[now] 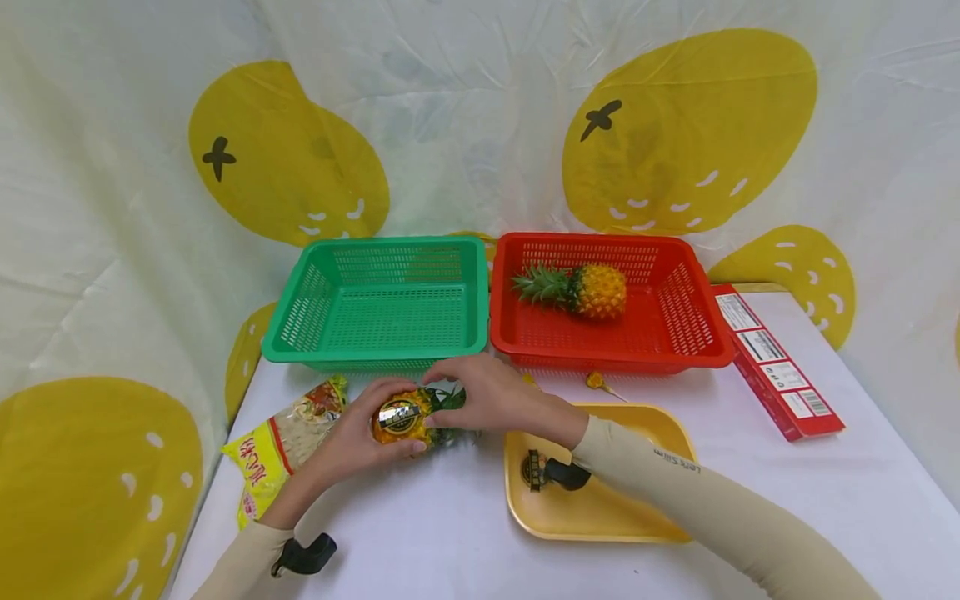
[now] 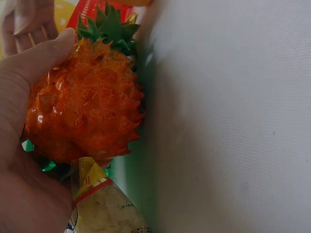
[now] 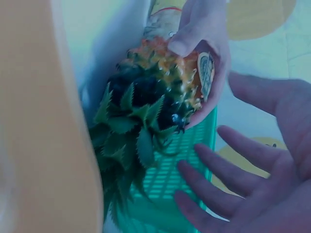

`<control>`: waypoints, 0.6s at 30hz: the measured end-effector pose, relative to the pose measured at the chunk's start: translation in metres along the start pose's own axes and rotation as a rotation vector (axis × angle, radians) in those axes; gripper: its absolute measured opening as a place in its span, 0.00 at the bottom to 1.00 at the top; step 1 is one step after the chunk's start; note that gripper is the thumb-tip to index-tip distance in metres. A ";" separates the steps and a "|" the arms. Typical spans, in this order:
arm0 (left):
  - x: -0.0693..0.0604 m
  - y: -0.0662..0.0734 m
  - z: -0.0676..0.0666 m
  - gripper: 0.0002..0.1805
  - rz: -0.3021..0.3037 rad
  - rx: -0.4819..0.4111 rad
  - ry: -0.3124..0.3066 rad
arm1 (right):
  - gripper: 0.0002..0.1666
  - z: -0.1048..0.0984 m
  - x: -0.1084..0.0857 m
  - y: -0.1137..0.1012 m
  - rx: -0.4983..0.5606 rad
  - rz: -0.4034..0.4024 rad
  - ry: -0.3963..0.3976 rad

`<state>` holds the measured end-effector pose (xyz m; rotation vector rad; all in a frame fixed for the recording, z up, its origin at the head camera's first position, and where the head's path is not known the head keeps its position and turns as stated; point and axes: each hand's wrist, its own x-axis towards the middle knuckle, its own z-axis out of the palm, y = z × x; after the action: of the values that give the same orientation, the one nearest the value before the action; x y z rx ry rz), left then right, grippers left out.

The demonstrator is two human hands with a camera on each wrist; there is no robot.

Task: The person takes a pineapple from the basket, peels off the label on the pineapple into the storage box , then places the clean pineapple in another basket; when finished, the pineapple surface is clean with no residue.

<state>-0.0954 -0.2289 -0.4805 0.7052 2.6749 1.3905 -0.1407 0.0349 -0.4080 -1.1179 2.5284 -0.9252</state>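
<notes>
left hand point(image 1: 358, 435) grips pineapple point(image 2: 87, 102); right hand point(image 1: 491, 396) over crown point(image 3: 121, 141), fingers point(image 3: 231, 169) spread, contact unclear.

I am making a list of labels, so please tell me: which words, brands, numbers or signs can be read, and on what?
"Let's Slim": right sleeve, upside down in the head view.
Too small or blurred to read: bag characters; round sticker on held pineapple; dark label on tray; red box print.

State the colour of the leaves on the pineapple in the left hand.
Green; the leaves show best in the right wrist view.
</notes>
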 end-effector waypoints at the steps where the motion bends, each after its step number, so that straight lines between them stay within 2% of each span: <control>1: 0.000 0.000 0.000 0.42 0.002 0.001 0.000 | 0.29 0.000 0.000 -0.003 0.005 -0.003 0.034; 4: 0.000 -0.001 0.000 0.42 0.006 0.001 -0.003 | 0.24 0.000 0.003 -0.006 0.018 -0.010 0.100; 7: 0.000 -0.001 -0.001 0.41 0.008 -0.001 -0.003 | 0.20 0.001 0.008 -0.008 0.011 -0.016 0.120; 13: 0.002 0.000 -0.001 0.41 0.018 -0.004 0.000 | 0.18 0.010 0.016 -0.008 0.001 0.023 0.085; 18: 0.000 -0.001 0.000 0.40 0.004 -0.006 -0.003 | 0.19 0.018 0.019 -0.007 -0.017 0.060 0.065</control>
<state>-0.0963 -0.2293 -0.4814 0.7124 2.6676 1.3964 -0.1422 0.0090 -0.4173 -1.0263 2.6108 -0.9406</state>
